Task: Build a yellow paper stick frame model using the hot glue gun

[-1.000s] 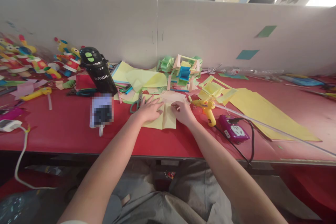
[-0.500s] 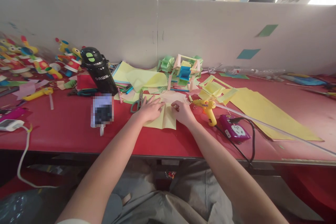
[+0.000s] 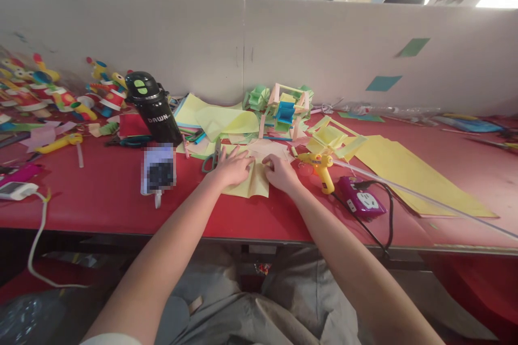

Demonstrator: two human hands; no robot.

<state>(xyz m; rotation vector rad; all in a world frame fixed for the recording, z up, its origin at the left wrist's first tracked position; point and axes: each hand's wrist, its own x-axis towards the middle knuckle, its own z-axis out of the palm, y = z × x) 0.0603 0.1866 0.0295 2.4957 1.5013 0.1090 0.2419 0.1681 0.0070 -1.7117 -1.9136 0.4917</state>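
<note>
A folded yellow paper sheet (image 3: 251, 186) lies on the red table (image 3: 101, 199) right in front of me. My left hand (image 3: 230, 168) presses flat on its left half, fingers spread. My right hand (image 3: 281, 172) rests on its right edge, with the fingertips pinching the paper along a crease. Grey scissors (image 3: 211, 159) lie just left of my left hand. A yellow glue gun (image 3: 319, 166) stands just right of my right hand.
A black bottle (image 3: 151, 108) stands at back left, a blurred card (image 3: 158, 168) in front of it. A paper model (image 3: 283, 110) sits behind the sheet. A purple socket (image 3: 358, 198) with a black cable and large yellow sheets (image 3: 404, 170) lie right. Colourful toys (image 3: 52, 94) crowd the far left.
Both hands have crept slightly closer together on the yellow sheet, the right hand sliding a little left along the fold. Nothing else has moved.
</note>
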